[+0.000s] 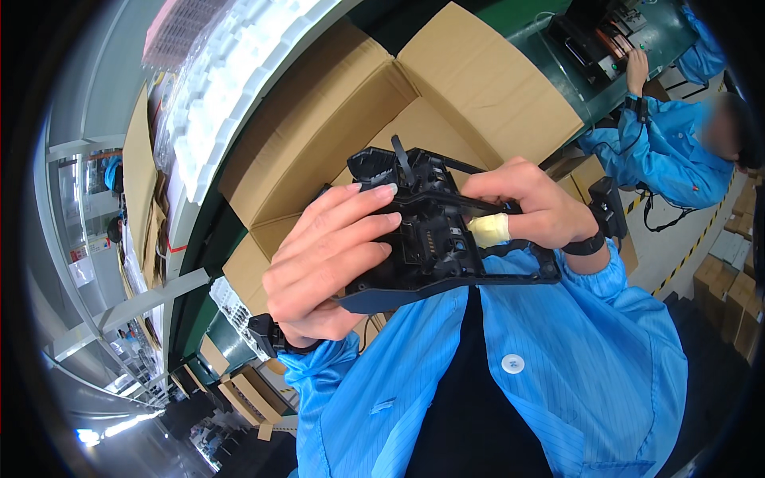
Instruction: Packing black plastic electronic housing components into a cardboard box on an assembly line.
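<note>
We hold the black housing (440, 239) near the open carton (486, 76), left hand (323, 267) curled over one side, right hand (538, 205) pinching the other. We should steady it without squeezing.

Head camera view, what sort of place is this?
Probably a factory assembly area: there's a co-worker in blue workwear at a green bench, black-and-yellow floor tape, and a black plastic part held near an open cardboard box.
</note>
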The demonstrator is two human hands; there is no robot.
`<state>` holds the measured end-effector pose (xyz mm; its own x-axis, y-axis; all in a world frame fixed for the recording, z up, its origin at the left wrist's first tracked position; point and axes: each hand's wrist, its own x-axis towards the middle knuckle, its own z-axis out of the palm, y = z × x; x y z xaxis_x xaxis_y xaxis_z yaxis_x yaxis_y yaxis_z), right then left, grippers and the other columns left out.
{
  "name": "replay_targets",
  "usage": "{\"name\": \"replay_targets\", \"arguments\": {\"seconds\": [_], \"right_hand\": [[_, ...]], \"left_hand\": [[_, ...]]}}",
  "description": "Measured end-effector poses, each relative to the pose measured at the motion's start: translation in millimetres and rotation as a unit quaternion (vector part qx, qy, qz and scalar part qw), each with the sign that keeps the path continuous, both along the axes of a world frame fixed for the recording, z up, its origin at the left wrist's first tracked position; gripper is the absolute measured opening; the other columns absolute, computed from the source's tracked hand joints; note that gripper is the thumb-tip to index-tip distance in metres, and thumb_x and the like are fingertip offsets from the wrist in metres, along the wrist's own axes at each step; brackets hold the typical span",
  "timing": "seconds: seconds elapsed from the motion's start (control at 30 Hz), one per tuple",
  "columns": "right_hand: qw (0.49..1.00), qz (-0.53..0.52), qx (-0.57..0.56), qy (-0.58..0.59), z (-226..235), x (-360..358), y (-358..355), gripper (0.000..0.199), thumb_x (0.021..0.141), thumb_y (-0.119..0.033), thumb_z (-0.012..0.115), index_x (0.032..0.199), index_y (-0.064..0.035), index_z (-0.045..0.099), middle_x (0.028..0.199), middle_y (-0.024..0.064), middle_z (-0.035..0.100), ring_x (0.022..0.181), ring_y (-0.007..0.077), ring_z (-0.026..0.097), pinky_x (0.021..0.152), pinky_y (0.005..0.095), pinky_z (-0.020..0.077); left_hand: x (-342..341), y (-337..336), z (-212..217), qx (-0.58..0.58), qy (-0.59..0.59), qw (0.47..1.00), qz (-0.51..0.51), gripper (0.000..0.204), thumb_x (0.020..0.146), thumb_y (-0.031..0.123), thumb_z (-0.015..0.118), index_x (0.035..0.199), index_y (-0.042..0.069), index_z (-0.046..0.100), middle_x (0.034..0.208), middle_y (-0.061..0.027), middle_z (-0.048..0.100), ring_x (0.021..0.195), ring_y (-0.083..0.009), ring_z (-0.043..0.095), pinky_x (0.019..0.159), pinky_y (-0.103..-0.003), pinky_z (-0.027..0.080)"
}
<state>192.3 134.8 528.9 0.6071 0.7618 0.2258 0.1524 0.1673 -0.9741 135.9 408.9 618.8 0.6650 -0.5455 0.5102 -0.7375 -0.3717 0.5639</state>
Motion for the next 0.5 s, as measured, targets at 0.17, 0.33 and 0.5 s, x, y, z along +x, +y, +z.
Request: {"name": "replay_targets", "arguments": {"seconds": [0.17, 0.33, 0.5], "right_hand": [[1.000, -0.007, 0.000, 0.009, 1, -2, -2, 0.028, 0.088, -0.018, 0.070, 0.102, 0.0051, 0.063, 0.069, 0.0113, 0.055, 0.061, 0.0189, 0.050, 0.057, 0.0345, 0.0393], [1.000, -0.008, 0.002, 0.008, 1, -2, -3, 0.028, 0.089, -0.019, 0.070, 0.102, 0.0051, 0.063, 0.069, 0.0107, 0.055, 0.061, 0.0185, 0.050, 0.057, 0.0342, 0.0392], [0.999, 0.002, -0.044, -0.015, 3, -1, -3, 0.027, 0.089, -0.017, 0.073, 0.105, 0.0038, 0.064, 0.074, 0.0074, 0.060, 0.065, 0.0142, 0.053, 0.060, 0.0314, 0.0429]], "left_hand": [[-2, 1, -4, 0.005, 0.012, 1.000, -0.018, 0.035, 0.090, 0.024, 0.064, 0.088, -0.010, 0.071, 0.099, -0.0272, 0.073, 0.109, -0.0478, 0.069, 0.101, -0.060, 0.047], [-7, -3, -4, 0.027, -0.011, 0.999, 0.022, 0.033, 0.088, 0.023, 0.069, 0.084, -0.009, 0.071, 0.096, -0.0234, 0.074, 0.106, -0.0441, 0.071, 0.105, -0.064, 0.042], [-16, -10, -1, 0.021, -0.027, 0.998, 0.043, 0.025, 0.083, 0.016, 0.073, 0.081, -0.008, 0.070, 0.095, -0.0225, 0.074, 0.103, -0.0416, 0.073, 0.105, -0.065, 0.041]]}}
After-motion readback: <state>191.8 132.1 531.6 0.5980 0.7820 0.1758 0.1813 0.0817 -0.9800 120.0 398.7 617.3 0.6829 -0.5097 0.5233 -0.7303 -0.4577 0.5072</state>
